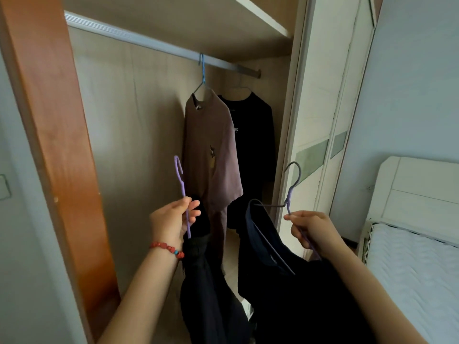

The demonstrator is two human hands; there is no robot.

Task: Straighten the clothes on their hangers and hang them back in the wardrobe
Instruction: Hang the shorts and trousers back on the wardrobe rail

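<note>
My left hand [171, 220] grips the neck of a purple hanger [179, 175], and a black garment [206, 281] hangs from it. My right hand [311, 230] grips a second purple hanger [293, 184], tilted, carrying a dark navy garment [285, 281]. Both are held in front of the open wardrobe, below the silver rail [149, 42]. On that rail a mauve T-shirt [213, 150] hangs from a blue hanger [202, 70]. A black shirt [253, 145] hangs behind it to the right.
An orange-brown wardrobe post [49, 120] stands at the left. A white sliding door [320, 108] is at the right of the opening. A shelf [260, 13] runs above the rail. A bed with a white headboard [409, 194] is at the far right.
</note>
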